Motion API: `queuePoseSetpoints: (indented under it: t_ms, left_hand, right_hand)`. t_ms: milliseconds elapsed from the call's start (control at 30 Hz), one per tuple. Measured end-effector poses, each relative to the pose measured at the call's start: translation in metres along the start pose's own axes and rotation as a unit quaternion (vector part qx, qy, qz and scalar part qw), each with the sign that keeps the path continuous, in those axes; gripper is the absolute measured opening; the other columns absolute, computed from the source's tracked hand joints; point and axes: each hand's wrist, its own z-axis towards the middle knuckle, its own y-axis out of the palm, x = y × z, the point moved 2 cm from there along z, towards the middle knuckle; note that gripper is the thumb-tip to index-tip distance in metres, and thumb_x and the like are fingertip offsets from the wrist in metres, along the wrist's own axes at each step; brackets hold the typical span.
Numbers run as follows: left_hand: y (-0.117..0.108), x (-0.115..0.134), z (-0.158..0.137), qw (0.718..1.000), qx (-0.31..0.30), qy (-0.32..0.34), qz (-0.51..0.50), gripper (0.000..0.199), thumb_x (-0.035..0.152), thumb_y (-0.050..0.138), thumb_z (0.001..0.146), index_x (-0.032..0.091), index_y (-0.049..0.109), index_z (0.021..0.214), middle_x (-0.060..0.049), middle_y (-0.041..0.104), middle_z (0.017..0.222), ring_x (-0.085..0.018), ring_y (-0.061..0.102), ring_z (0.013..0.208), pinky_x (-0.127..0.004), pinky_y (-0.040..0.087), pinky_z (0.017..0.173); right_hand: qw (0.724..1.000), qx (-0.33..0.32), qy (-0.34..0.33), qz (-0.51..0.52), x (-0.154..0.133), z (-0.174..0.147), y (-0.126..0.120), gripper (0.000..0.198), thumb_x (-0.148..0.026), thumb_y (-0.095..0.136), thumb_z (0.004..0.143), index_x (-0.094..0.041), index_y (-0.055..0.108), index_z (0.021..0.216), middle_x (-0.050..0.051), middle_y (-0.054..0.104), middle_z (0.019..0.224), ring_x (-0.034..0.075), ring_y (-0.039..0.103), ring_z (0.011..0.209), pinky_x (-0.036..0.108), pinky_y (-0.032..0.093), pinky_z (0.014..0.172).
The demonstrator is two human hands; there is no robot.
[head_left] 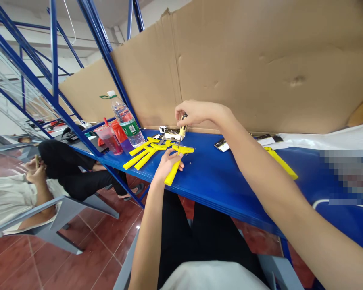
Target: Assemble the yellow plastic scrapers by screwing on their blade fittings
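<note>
Blue tabletop (218,173), mid-frame: our left hand (168,162) grips yellow T-shaped handle (172,174) at centre; our right hand (191,112), above, clasps screwdriver (182,131). Should screwdriver tilt, it could skid into left hand (ungloved).

This looks like a makeshift workshop: tall brown cardboard sheets (245,72) line the far edge of a long blue metal bench (213,173), and blue steel frame bars (95,24) rise towards its left end. Yellow T-shaped plastic pieces (144,160) lie near a yellow-and-black screwdriver (182,131). Grey plastic armchairs (67,211) stand off the near edge, on red floor tiles (87,257).
</note>
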Motion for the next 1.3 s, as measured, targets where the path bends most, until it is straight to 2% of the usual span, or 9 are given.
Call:
queuePoseSetpoints:
  t_ms: [67,200,400,600,933,1100,1200,1233,1300]
  left_hand:
    - [0.001,0.001,-0.001,1.000,0.010,0.000,0.002,0.077,0.033,0.097,0.084,0.013,0.050,0.140,-0.001,0.074,0.076,-0.017,0.068,0.055,-0.030,0.052,0.060]
    - [0.002,0.000,-0.001,1.000,0.022,-0.004,0.010,0.073,0.031,0.094,0.087,0.012,0.050,0.142,-0.002,0.075,0.077,-0.018,0.069,0.056,-0.030,0.053,0.061]
    - [0.003,-0.001,-0.001,1.000,0.022,0.003,-0.007,0.067,0.029,0.093,0.088,0.014,0.051,0.137,-0.004,0.079,0.086,-0.017,0.069,0.057,-0.029,0.054,0.061]
    - [0.003,-0.001,0.000,1.000,0.010,0.018,-0.021,0.058,0.026,0.091,0.089,0.017,0.050,0.129,-0.015,0.085,0.115,-0.013,0.069,0.060,-0.030,0.056,0.061]
    - [0.002,0.001,-0.001,1.000,0.009,0.017,-0.021,0.060,0.031,0.098,0.083,0.020,0.052,0.121,-0.009,0.083,0.102,-0.015,0.071,0.064,-0.028,0.058,0.061]
    - [-0.004,0.008,0.008,0.996,0.022,0.082,0.027,0.065,0.039,0.100,0.079,0.023,0.053,0.122,-0.004,0.074,0.101,-0.016,0.072,0.066,-0.025,0.054,0.052]
    - [-0.006,0.019,0.013,0.968,0.040,0.155,0.192,0.046,0.032,0.088,0.093,0.025,0.060,0.129,-0.010,0.075,0.129,-0.017,0.076,0.072,-0.028,0.060,0.059]
    - [-0.005,0.022,0.014,0.942,0.042,0.183,0.280,0.040,0.027,0.083,0.097,0.025,0.064,0.132,-0.012,0.074,0.140,-0.020,0.079,0.081,-0.032,0.065,0.067]
    - [-0.001,0.027,0.012,0.856,0.033,0.222,0.466,0.037,0.018,0.073,0.102,0.028,0.071,0.138,-0.012,0.069,0.157,-0.030,0.082,0.108,-0.043,0.069,0.088]
  right_hand:
    - [1.000,0.010,-0.008,-0.013,-0.001,0.000,0.000,0.041,-0.055,0.093,0.087,-0.023,0.081,0.111,0.010,0.083,0.107,0.029,0.074,0.096,0.038,0.048,0.076]
    - [0.999,-0.041,0.025,-0.015,0.000,-0.001,0.001,0.045,-0.067,0.079,0.097,-0.022,0.083,0.095,0.010,0.083,0.091,0.028,0.074,0.088,0.040,0.047,0.073]
    - [0.996,-0.080,0.032,0.020,0.004,-0.007,-0.005,0.030,-0.053,0.093,0.087,-0.024,0.086,0.088,0.006,0.081,0.083,0.027,0.075,0.084,0.039,0.048,0.073]
    - [1.000,-0.003,0.030,0.004,0.009,-0.016,-0.023,0.038,-0.059,0.090,0.089,-0.021,0.088,0.093,0.008,0.083,0.090,0.027,0.073,0.087,0.039,0.046,0.073]
    - [0.996,0.083,0.043,0.003,0.015,-0.021,-0.031,0.045,-0.063,0.087,0.093,-0.020,0.085,0.108,0.012,0.083,0.103,0.028,0.070,0.091,0.040,0.044,0.074]
    - [0.997,0.080,0.021,0.010,0.018,-0.019,-0.030,0.037,-0.058,0.088,0.092,-0.022,0.085,0.102,0.009,0.083,0.102,0.027,0.070,0.091,0.039,0.043,0.073]
    - [0.997,0.076,0.011,0.025,0.022,-0.018,-0.031,0.035,-0.057,0.089,0.091,-0.023,0.084,0.100,0.008,0.083,0.099,0.025,0.070,0.088,0.037,0.043,0.071]
    - [0.997,0.076,0.009,0.028,0.023,-0.018,-0.032,0.036,-0.058,0.089,0.090,-0.024,0.084,0.099,0.007,0.083,0.098,0.025,0.070,0.088,0.037,0.043,0.070]
    - [0.996,0.076,0.007,0.035,0.025,-0.018,-0.033,0.037,-0.059,0.090,0.089,-0.024,0.083,0.097,0.007,0.083,0.096,0.025,0.070,0.087,0.036,0.043,0.070]
